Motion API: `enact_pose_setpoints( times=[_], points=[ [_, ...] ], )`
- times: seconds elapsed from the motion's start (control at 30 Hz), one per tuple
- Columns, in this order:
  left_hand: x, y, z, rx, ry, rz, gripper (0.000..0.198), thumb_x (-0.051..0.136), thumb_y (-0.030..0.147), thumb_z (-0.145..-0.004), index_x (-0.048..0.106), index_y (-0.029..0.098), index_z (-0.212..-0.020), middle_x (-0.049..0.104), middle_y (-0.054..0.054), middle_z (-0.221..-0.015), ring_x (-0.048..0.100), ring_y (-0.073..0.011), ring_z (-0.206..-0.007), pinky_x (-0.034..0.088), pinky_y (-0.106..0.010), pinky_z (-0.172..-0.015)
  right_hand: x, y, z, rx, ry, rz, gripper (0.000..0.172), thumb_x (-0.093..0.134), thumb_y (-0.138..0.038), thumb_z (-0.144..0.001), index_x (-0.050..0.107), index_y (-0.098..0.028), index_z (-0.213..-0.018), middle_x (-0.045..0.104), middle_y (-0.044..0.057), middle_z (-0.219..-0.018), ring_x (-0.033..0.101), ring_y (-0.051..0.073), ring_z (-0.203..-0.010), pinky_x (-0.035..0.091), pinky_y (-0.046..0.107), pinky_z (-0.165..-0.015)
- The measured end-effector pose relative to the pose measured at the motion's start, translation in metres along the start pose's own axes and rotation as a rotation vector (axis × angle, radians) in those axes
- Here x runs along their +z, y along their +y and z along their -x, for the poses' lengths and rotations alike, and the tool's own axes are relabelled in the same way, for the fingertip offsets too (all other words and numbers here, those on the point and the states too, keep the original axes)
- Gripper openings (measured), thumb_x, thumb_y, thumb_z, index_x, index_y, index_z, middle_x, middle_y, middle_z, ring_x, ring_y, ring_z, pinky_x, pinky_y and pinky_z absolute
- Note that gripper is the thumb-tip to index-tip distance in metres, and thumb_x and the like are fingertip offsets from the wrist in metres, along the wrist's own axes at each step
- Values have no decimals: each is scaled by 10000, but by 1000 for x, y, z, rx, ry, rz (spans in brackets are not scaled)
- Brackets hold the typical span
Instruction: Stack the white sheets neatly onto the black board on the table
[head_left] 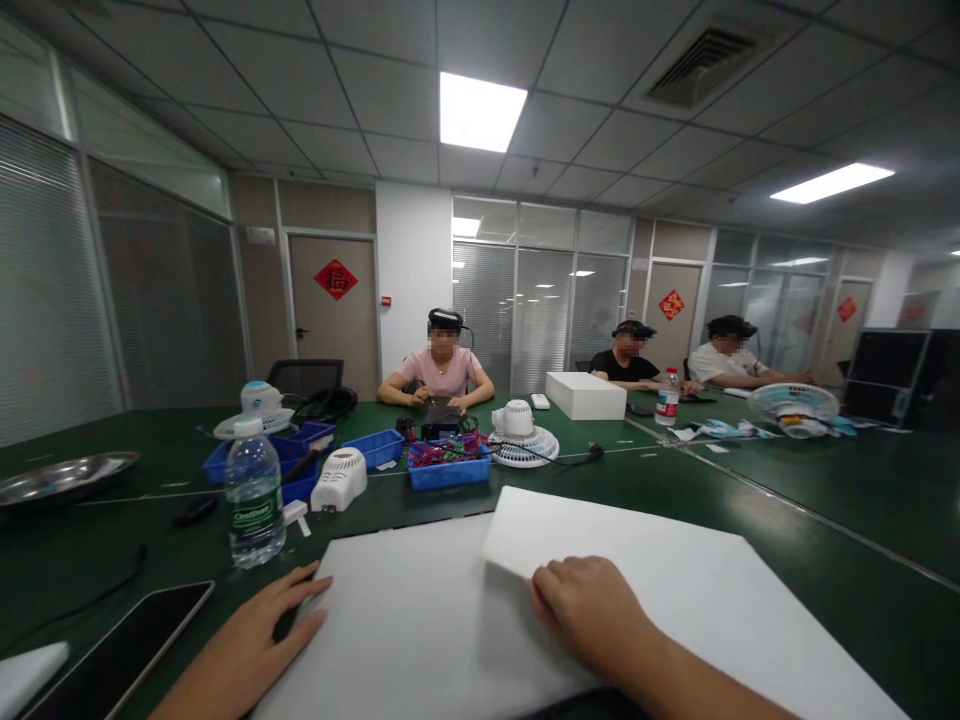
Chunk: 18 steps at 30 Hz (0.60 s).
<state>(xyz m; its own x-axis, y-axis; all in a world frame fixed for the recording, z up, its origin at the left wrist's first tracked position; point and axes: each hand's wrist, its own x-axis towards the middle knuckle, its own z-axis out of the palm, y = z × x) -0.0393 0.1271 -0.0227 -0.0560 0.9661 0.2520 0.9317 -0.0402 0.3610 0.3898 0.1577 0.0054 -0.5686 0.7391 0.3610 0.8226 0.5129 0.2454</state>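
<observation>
My right hand [600,615] is closed on the near left edge of a stiff-looking white sheet [675,570], which is tilted up off the surface and spreads to the right. Below it lies a second flat white panel [397,610], partly covered by the sheet. At that panel's left edge rests my left hand [255,640], its fingers stretched and thumb apart, with a small dark object partly hidden between them. Whether the two white pieces are joined, I cannot tell.
Left of me are a water bottle [255,495], a phone [124,655] and a metal tray [64,478]. Ahead stand a blue bin [450,474] of wires, white fan parts [517,435] and a white box [586,396]. Three people in headsets sit across the green table [757,500].
</observation>
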Motion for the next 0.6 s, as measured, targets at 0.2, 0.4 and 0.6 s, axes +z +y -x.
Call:
enact_pose_setpoints(
  times=[0.2,0.4,0.6],
  points=[
    [2,-3,-2,6,3,-10,510,514,581,-857,689,310,-1253,580,-45,-1444,538,-308,-1324,372,-487,-1143,31,-55,7,-532,410,-201,276,504,-460,-970,626,-225,-894,731,-19,-851,657,141,-683,436,234,-562],
    [3,-5,-3,26,19,-15,483,538,568,-854,698,319,-1236,591,-34,-1432,541,-306,-1320,381,-473,-1138,6,-25,5,-275,333,-298,329,469,-423,-960,638,-212,-1149,721,62,-1085,660,224,-962,476,331,-845],
    [2,1,-1,40,36,-26,481,539,552,-860,693,305,-1243,605,-43,-1416,564,-304,-1296,402,-476,-1122,-5,-7,3,19,-63,-173,406,400,-405,-987,694,-183,-815,695,80,-791,637,212,-760,430,329,-728]
  ],
)
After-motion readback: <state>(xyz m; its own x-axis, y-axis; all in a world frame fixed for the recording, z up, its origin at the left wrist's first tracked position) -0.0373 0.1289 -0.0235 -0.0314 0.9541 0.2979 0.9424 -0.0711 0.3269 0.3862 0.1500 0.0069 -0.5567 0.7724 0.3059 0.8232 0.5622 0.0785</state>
